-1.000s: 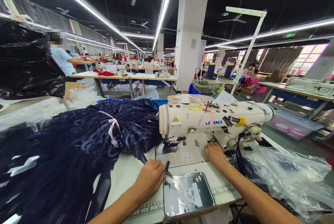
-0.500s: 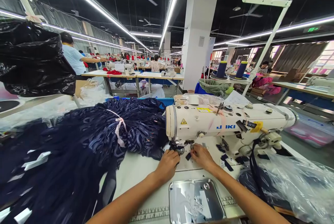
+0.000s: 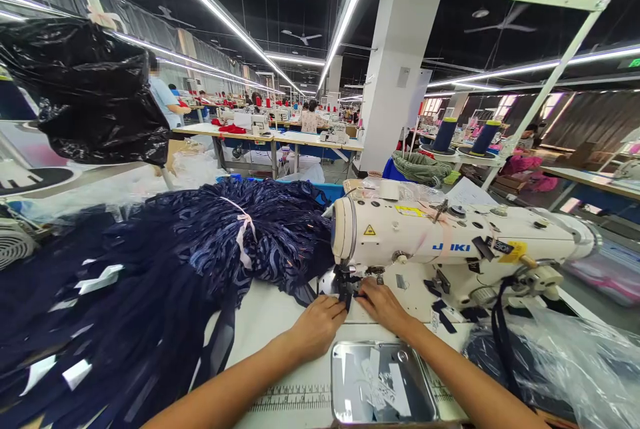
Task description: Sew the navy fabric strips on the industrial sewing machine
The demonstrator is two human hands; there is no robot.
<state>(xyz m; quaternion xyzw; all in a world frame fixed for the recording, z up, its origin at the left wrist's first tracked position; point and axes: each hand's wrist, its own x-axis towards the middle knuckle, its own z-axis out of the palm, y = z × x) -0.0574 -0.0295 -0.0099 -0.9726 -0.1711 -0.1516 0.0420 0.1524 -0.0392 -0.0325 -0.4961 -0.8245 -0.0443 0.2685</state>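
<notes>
The white sewing machine (image 3: 420,239) has its needle end just beyond both hands. Under the presser foot runs a narrow dark navy fabric strip (image 3: 349,301), its near end coming toward me. My left hand (image 3: 320,324) is closed on that strip's left side, fingers curled together at its edge. Just right of the foot, my right hand (image 3: 384,304) is closed in a pinch with its fingertips beside the strip; what they hold is hidden. Small dark labels (image 3: 444,317) lie scattered on the machine bed to the right.
A large tied bundle of navy strips (image 3: 280,229) covers the left of the table. Near me is a metal tin lid (image 3: 345,402) holding pale labels. Clear plastic bags (image 3: 590,362) lie at the right; a black plastic bag (image 3: 100,96) hangs at upper left.
The view has swung left. My right hand has come closer to the needle area and my left hand. The dark strip now shows between the hands; the small dark piece by my right fingertips is no longer distinct.
</notes>
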